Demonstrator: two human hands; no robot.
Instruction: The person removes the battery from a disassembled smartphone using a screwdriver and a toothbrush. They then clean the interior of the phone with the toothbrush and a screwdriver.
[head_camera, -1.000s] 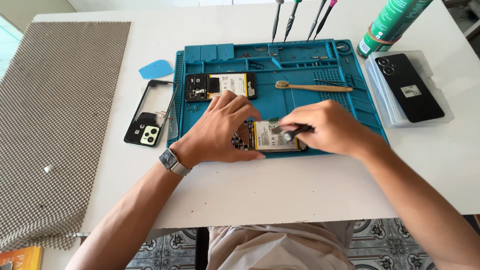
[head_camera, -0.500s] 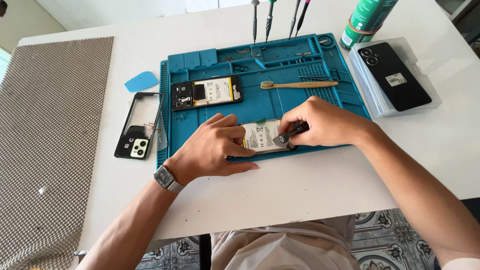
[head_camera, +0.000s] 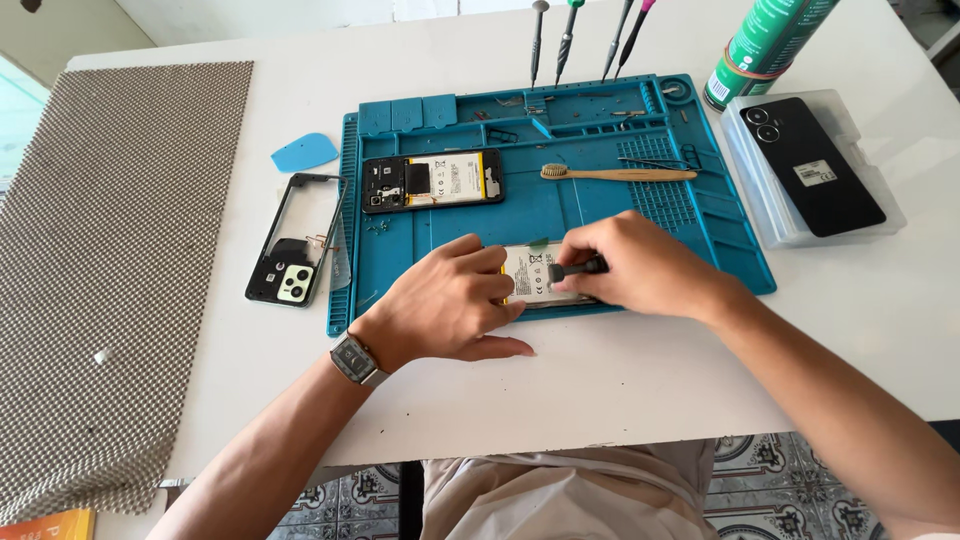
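An opened phone (head_camera: 538, 277) with a white battery lies at the near edge of the blue work mat (head_camera: 600, 215). My left hand (head_camera: 445, 305) presses down on its left end, fingers curled over it. My right hand (head_camera: 630, 265) is closed around a dark-handled tool (head_camera: 577, 268), whose end rests over the battery. Most of the phone is hidden under both hands. A watch sits on my left wrist.
A second opened phone (head_camera: 432, 181) and a wooden toothbrush (head_camera: 617, 174) lie further back on the mat. A phone frame (head_camera: 295, 240) and blue pick (head_camera: 305, 152) lie left. Screwdrivers (head_camera: 580, 40), a green can (head_camera: 765, 45) and a black phone on a clear tray (head_camera: 810, 150) stand behind. A mesh mat (head_camera: 110, 260) covers the left.
The view has shifted a little. Both hands stay on the phone at the mat's near edge; my right hand has turned slightly with the tool.
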